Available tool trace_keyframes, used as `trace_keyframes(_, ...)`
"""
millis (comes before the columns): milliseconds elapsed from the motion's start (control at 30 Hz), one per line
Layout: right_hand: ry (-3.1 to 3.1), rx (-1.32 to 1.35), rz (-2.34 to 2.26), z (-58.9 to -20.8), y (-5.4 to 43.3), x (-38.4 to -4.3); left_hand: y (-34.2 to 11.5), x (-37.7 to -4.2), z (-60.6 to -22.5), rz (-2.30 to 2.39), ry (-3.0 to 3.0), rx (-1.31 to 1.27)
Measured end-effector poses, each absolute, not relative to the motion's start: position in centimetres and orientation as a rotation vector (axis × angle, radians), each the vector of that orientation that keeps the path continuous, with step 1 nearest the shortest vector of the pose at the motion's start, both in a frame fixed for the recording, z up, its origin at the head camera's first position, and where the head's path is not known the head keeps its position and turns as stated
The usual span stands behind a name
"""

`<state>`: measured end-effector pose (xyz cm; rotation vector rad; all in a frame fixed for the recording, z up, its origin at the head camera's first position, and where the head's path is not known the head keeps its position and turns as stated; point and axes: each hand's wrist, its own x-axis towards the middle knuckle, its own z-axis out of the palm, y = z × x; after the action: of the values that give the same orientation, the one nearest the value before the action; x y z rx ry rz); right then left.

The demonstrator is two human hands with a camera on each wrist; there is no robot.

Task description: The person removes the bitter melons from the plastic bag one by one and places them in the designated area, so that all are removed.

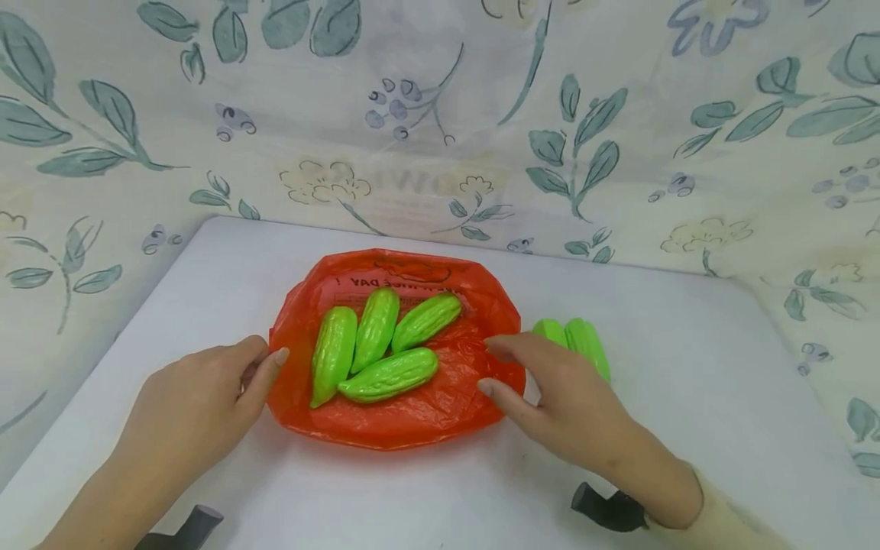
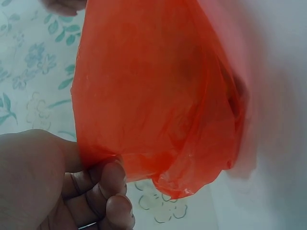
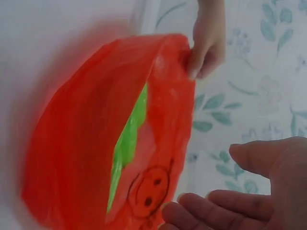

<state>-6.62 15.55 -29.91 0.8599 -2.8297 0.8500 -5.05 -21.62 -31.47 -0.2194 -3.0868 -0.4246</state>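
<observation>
Head view: the red bag point(image 1: 447, 393) lies open on the white table point(image 1: 440, 504) between the hands, its mouth longest from left to right, with 4 green gourds point(image 1: 390, 376) inside. At least 2 loose gourds point(image 1: 587, 347) lie right of the bag, just beyond the right hand point(image 1: 577, 405), which is much the nearer. That hand gapes, thumb well off the fingers, holding nothing; whether a fingertip brushes the bag is hard to tell. The left hand point(image 1: 192, 401) pinches the bag's left rim.
</observation>
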Motion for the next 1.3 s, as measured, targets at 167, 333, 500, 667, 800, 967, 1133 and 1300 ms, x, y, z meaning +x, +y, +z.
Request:
trace_keyframes(167,-2.911,1.007,0.777,-29.5,12.8,-6.8,-21.6,-5.1,-31.5,-0.436,-3.082,-0.229)
trace_keyframes(333,-2.983,1.171,0.687,-29.6,9.9,-7.6,-21.7,-5.1,-31.6,-0.434,-3.085,-0.228)
trace_keyframes(500,-3.096,1.281,0.563,-30.9,6.5,-8.4,-22.0,-5.2,-31.8,-0.439,-3.140,-0.198)
trace_keyframes(667,-3.169,1.352,0.492,-32.5,3.9,-8.7,-22.0,-5.0,-32.1,-0.441,-3.116,-0.223)
trace_keyframes(800,-3.209,1.336,0.426,-33.2,2.7,-8.9,-21.8,-4.9,-32.3,-0.438,-3.076,-0.251)
trace_keyframes(967,-3.240,1.322,0.314,-33.4,2.0,-8.7,-21.9,-4.8,-32.3,-0.425,-3.093,-0.238)
trace_keyframes(1133,-3.241,1.307,0.318,-33.2,2.9,-8.3,-21.9,-4.9,-32.1,-0.424,-3.092,-0.239)
trace_keyframes(1300,-3.247,1.288,0.404,-32.8,4.2,-8.1,-22.0,-5.1,-31.9,-0.422,-3.080,-0.252)
